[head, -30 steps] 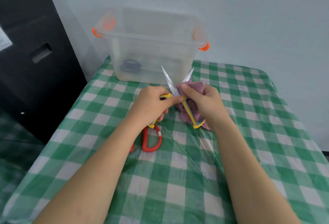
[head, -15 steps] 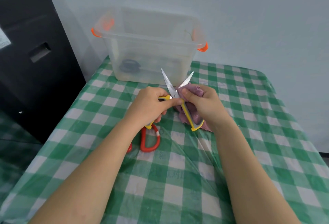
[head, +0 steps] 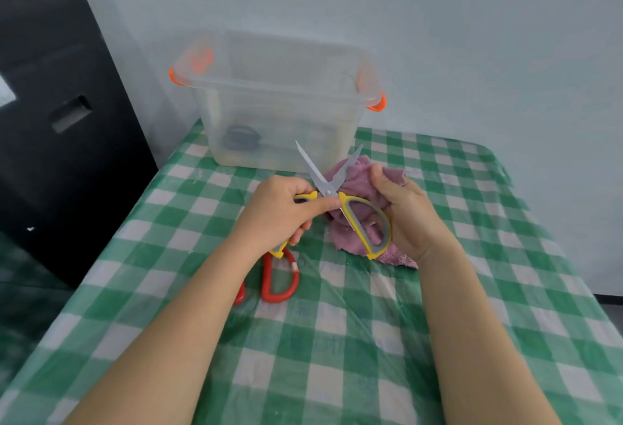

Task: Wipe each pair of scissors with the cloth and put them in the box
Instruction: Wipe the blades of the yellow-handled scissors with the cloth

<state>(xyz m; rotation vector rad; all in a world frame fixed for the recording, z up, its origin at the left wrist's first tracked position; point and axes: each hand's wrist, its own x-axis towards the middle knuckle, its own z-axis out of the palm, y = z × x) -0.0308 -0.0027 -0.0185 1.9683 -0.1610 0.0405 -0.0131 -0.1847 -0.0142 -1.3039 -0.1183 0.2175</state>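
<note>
Taking the box (head: 279, 100) as the landmark: it stands at the far edge of the surface (head: 337, 340), clear-walled and lidless, so that cleaned scissors can be dropped straight in. Something dark already lies on its floor at the left, too blurred through the plastic to name for certain.

In front of the box and a little to its left, the red scissors (head: 279, 278) lie flat on the surface, partly under the left forearm, apparently waiting their turn.

Just in front of the box, the left hand (head: 279, 213) has its fingers curled round one handle of the yellow scissors (head: 337, 198), thumb pressed near the pivot. That grip looks chosen to steady the tool and to keep the blades spread, so each inner face can be reached. The blades point up and away toward the box wall, open in a V.

In front of the box's right half, the right hand (head: 404, 215) grips the purple cloth (head: 357, 188), bunched in its curled fingers. The cloth sits behind and beside the right-hand blade, touching it, with the other yellow handle lying across cloth and palm. Wiping seems to be under way, and this pair is not yet boxed.
</note>
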